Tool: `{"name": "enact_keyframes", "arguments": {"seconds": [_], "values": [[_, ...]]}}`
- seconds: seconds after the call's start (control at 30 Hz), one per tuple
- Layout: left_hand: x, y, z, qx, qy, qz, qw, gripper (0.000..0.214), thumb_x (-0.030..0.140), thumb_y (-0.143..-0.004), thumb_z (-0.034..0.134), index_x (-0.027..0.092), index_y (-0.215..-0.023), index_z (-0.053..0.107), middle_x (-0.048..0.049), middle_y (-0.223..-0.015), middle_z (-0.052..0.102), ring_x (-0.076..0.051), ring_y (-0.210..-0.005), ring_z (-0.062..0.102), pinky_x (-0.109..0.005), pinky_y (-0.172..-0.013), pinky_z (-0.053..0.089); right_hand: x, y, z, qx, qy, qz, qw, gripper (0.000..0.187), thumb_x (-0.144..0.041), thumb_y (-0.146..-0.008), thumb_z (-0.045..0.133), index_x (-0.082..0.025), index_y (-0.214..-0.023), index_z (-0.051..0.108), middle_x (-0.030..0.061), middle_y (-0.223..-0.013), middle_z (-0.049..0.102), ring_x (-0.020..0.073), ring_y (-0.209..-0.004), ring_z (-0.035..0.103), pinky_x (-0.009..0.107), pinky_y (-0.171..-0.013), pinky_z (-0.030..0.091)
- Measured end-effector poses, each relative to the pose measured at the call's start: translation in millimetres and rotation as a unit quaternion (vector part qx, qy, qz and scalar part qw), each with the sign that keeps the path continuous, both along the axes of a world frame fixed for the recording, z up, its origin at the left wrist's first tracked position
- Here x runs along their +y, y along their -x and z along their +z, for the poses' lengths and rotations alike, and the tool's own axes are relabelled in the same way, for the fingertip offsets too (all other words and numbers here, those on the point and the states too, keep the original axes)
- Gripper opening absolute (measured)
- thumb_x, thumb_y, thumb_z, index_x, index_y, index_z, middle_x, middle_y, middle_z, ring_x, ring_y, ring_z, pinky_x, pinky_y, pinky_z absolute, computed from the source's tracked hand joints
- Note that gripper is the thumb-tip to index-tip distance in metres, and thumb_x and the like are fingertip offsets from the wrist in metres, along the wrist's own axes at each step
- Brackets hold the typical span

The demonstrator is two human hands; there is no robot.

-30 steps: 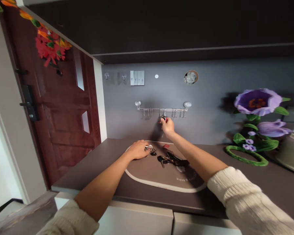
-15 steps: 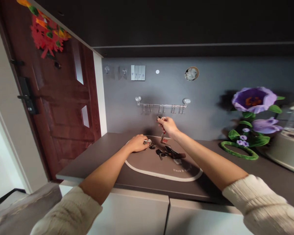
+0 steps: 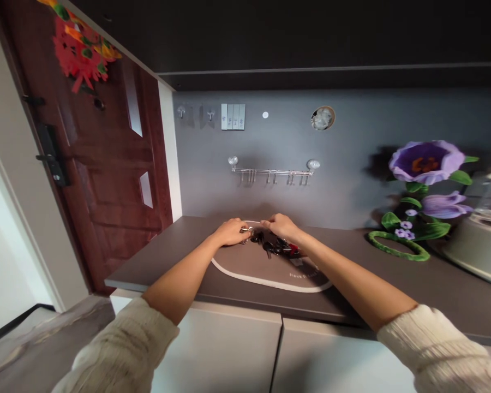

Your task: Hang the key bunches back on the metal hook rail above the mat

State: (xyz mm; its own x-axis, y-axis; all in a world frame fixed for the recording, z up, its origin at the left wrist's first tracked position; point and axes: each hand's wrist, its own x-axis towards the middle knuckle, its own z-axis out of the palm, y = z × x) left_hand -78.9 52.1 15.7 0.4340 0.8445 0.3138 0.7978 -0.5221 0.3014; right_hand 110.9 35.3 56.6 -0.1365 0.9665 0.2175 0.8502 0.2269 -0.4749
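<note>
On a brown mat [image 3: 249, 271] with a pale rim lies a cluster of dark keys [image 3: 270, 246], with a red piece [image 3: 293, 249] beside my right wrist. My left hand [image 3: 229, 232] rests at the mat's left part, fingers curled round silvery keys [image 3: 244, 231] that poke out past the fingertips. Low over the back of the cluster is my right hand [image 3: 283, 226], closed, its fingertips pointing left. What lies inside its fingers is hidden.
A clear rail with hooks [image 3: 272, 172] is fixed to the grey back wall above the mat. Purple fabric flowers [image 3: 427, 162] and a pale round appliance [image 3: 480, 240] stand at right. A dark shelf [image 3: 311, 38] hangs overhead; a red-brown door [image 3: 118, 180] is at left.
My right hand has come down from in front of the wall, with the keys it held, to the cluster on the mat. My left hand stays at its place with its keys.
</note>
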Motion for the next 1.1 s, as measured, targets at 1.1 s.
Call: {"name": "enact_keyframes", "arguments": {"seconds": [1.1], "values": [[-68.2, -11.9, -3.4, -0.505, 0.455, -0.202, 0.705, 0.066, 0.081, -0.062, 0.017, 0.019, -0.040, 0.014, 0.0055, -0.032, 0.014, -0.003, -0.029, 0.014, -0.019, -0.032, 0.007, -75.6, -67.9, -30.6, 0.498, 0.325, 0.243, 0.766, 0.066, -0.078, -0.068, 0.008, -0.019, -0.038, 0.014, -0.0060, -0.034, 0.013, 0.0038, -0.030, 0.012, 0.018, -0.030, 0.010]]}}
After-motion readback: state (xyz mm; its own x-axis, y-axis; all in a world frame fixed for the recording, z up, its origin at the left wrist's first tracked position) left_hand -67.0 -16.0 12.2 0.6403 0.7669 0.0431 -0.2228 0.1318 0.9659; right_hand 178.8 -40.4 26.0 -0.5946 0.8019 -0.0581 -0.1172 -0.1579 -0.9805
